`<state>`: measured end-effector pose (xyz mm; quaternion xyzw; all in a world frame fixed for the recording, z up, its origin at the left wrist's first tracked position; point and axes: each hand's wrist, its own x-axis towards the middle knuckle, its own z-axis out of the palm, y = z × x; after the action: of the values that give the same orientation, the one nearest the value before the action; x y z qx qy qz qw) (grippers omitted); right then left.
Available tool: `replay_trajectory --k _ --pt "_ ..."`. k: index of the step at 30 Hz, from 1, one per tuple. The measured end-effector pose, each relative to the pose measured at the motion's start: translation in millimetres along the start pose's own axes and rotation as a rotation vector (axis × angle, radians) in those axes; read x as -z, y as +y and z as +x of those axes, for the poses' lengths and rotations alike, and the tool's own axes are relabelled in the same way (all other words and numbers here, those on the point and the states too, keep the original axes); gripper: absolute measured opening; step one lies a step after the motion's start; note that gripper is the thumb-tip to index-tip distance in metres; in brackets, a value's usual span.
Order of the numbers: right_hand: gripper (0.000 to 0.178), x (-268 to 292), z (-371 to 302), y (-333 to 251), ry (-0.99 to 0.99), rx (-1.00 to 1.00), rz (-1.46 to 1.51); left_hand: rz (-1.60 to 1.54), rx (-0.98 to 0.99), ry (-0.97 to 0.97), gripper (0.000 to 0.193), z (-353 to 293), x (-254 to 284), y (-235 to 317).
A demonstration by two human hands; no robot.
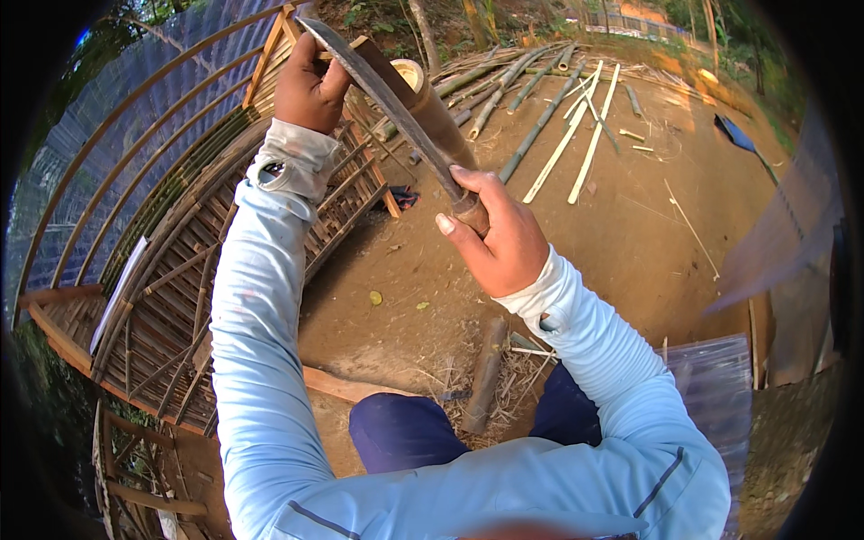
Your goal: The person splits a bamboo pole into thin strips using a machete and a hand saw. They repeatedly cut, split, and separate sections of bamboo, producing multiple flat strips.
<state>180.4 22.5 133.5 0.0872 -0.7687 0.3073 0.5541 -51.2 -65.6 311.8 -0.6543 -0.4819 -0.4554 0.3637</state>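
Observation:
My right hand [506, 236] is wrapped round the wooden handle of a machete [393, 110], its thumb lying where the handle meets the blade. The long grey blade slants up and to the left, its tip beside my left hand [310, 90]. That hand is closed, and the blade hides part of what its fingers hold. Just behind the blade is a thick brown bamboo section [443, 126] with a pale cut end; whether the blade touches it I cannot tell. Between my knees a short bamboo log [487, 376] lies on the ground among shavings [517, 405].
A bamboo-slat platform [171, 306] stands along the left, with clear plastic sheeting [117, 135] beyond it. Bamboo poles [543, 135] and pale split strips [589, 144] lie ahead on bare earth. A dark blue-headed tool [735, 133] lies far right; translucent corrugated sheet [711, 387] is near right.

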Motion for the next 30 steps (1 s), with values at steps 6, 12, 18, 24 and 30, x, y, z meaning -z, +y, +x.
replay_trajectory --k 6,12,18,24,30 --pt "0.046 -2 0 -1 0.010 0.009 0.001 -0.076 -0.054 0.007 0.033 1 -1 2" --pt "0.045 -3 -1 0 0.026 0.051 -0.017 -0.053 -0.007 0.011 0.031 0 0 -3" --pt "0.045 -2 -2 -1 -0.010 0.017 -0.007 -0.051 -0.049 0.022 0.032 -1 -1 -5" --pt "0.045 -2 -2 -3 0.001 -0.003 0.002 -0.146 0.024 -0.002 0.033 -3 -4 4" --pt "0.045 -4 4 -4 0.020 0.036 0.004 -0.065 -0.038 -0.031 0.031 0 3 0"
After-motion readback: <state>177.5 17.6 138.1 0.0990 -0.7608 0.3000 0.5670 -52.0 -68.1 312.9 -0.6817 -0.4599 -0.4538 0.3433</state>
